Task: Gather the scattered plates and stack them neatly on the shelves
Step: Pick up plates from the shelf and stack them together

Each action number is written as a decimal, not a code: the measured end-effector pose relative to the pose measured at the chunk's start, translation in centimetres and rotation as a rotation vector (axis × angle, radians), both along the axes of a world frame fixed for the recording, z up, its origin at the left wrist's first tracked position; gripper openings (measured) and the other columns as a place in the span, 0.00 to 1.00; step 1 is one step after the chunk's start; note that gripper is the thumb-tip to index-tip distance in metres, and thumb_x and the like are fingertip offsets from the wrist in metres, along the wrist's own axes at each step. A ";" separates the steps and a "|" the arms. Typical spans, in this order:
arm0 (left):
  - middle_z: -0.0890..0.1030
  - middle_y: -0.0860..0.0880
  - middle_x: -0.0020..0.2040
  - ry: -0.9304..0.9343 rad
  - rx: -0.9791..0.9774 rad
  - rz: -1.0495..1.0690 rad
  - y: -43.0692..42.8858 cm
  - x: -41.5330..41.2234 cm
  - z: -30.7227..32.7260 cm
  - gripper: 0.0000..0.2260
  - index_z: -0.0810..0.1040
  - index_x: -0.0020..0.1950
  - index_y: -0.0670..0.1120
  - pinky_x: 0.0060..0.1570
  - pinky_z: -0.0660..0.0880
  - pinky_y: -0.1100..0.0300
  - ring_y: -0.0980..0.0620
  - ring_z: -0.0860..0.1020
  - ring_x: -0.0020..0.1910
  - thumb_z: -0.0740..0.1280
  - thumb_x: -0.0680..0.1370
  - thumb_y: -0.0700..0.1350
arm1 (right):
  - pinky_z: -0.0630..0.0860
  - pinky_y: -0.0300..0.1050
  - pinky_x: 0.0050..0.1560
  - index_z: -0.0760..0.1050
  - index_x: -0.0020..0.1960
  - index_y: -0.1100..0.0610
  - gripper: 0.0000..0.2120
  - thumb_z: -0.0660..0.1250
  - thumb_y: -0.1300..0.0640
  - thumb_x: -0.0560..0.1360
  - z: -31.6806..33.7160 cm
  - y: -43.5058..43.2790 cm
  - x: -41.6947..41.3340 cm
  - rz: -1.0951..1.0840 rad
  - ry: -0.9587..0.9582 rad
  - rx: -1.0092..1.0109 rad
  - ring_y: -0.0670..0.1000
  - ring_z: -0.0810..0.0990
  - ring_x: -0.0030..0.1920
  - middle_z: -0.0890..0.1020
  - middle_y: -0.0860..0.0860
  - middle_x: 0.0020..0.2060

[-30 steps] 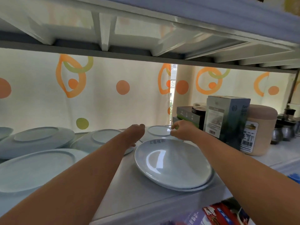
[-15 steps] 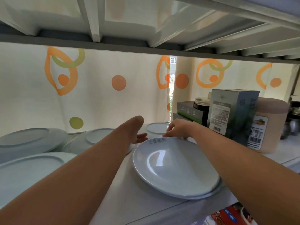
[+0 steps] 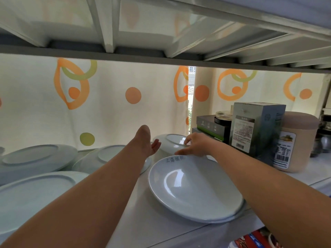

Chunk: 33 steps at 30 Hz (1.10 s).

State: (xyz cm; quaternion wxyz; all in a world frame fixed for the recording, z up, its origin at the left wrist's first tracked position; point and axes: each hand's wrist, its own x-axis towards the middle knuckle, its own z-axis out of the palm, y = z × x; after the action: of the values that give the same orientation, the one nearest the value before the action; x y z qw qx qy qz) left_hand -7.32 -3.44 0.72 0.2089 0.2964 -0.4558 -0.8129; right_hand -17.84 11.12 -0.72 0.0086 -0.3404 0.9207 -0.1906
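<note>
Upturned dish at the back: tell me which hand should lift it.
Right. The right hand grips the upturned dish, fingers on its base ring, thumb at its rim; the left hand lies open beside it.

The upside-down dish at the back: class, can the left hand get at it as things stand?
Probably yes: the left hand lies open just beside the upside-down dish, nothing between them, while the right hand grips its other side.

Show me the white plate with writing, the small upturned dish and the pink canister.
white round plate with writing (image 3: 195,194): head view, glossy middle.
small upturned white dish (image 3: 174,139): head view, base.
pale pink round canister (image 3: 306,140): head view, side wall.
</note>
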 end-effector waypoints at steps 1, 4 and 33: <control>0.68 0.40 0.61 0.016 -0.005 -0.005 0.1 0.1 0.1 0.15 0.66 0.61 0.40 0.31 0.74 0.59 0.50 0.72 0.36 0.56 0.77 0.45 | 0.75 0.44 0.55 0.74 0.62 0.55 0.37 0.73 0.33 0.61 0.2 0.0 0.2 0.005 0.020 0.013 0.51 0.75 0.53 0.77 0.52 0.59; 0.66 0.38 0.65 0.061 -0.049 -0.065 0.3 0.3 0.8 0.13 0.65 0.60 0.42 0.31 0.75 0.59 0.50 0.73 0.37 0.56 0.78 0.46 | 0.76 0.46 0.52 0.75 0.59 0.58 0.32 0.72 0.37 0.64 0.3 -0.1 0.8 0.004 0.106 0.077 0.53 0.77 0.51 0.78 0.54 0.53; 0.82 0.51 0.52 0.127 -1.261 -0.161 10.1 12.6 1.7 0.11 0.77 0.53 0.54 0.45 0.68 0.59 0.51 0.75 0.44 0.57 0.78 0.45 | 0.75 0.42 0.33 0.71 0.62 0.64 0.15 0.60 0.67 0.75 2.1 11.1 15.2 -0.294 -0.289 -1.147 0.57 0.77 0.49 0.76 0.58 0.51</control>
State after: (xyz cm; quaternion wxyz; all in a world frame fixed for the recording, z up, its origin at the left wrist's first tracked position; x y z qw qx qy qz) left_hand 5.32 6.68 2.38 0.3081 0.0327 -0.8542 -0.4175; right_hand -2.68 22.19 1.38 -0.0775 -0.1309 0.6981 -0.6996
